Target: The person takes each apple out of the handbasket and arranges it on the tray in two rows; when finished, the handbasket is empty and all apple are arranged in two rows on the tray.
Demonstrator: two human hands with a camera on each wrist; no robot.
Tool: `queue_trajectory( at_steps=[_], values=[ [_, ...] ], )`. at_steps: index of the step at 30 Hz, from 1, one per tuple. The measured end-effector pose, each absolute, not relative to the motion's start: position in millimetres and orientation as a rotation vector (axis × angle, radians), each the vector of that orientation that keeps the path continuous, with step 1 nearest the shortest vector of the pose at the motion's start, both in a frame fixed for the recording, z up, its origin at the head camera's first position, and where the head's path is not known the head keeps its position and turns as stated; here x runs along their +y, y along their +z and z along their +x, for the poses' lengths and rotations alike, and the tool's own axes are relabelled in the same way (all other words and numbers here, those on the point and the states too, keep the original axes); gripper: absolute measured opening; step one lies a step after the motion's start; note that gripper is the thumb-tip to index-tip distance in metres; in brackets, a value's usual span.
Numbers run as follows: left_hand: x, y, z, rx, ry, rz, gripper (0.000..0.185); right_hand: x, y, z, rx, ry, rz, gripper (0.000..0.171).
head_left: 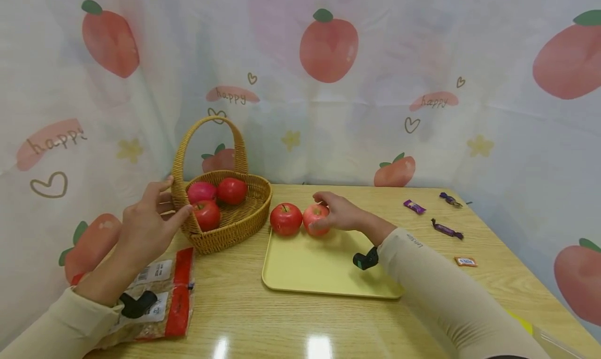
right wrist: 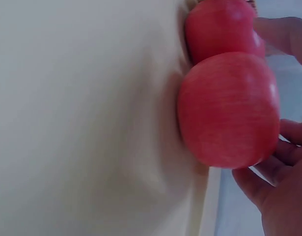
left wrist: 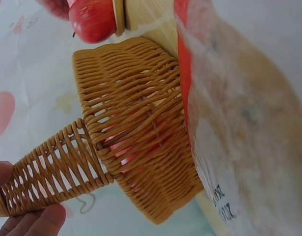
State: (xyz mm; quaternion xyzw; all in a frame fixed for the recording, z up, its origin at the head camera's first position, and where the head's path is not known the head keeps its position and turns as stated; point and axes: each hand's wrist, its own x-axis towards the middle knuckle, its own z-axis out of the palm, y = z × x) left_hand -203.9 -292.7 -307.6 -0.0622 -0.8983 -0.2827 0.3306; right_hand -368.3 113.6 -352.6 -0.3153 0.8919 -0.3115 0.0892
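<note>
Two apples sit touching at the tray's point(head_left: 324, 275) 12 o'clock edge; the right hand point(head_left: 340, 213) cups the right apple point(head_left: 315, 219), fingers curled round it. It looks firm, smooth, moderately heavy: best wrapped around its middle. The left hand point(head_left: 147, 223), fingers relaxed, touches the basket point(head_left: 235, 226) handle.

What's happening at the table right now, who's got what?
A person's right hand holds an apple at the far edge of the yellow tray, beside a second apple. The left hand touches the wicker basket by its handle; three red fruits lie inside. A food packet lies under the left wrist, and wrapped candies sit off to the right.
</note>
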Motion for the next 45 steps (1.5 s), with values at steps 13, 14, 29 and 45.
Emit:
queue_trajectory(
  at_steps=[13,14,29,45],
  values=[
    [-295,-308,-204,-2.360,-0.754,-0.156,0.069,103,-333,-363,2.589,-1.053,-0.966,0.085],
    [-295,-309,-204,-2.361,-0.754,-0.155,0.069,102,-332,-363,2.590,-1.057,-0.966,0.084],
    [-293,-310,-206,-2.361,-0.744,-0.150,0.070,79,-320,-361,2.589,-1.091,-1.002,0.078],
    [-294,-309,-205,-2.360,-0.753,-0.145,0.069,38,-310,-370,2.534,-1.146,-0.988,0.077]
  ],
)
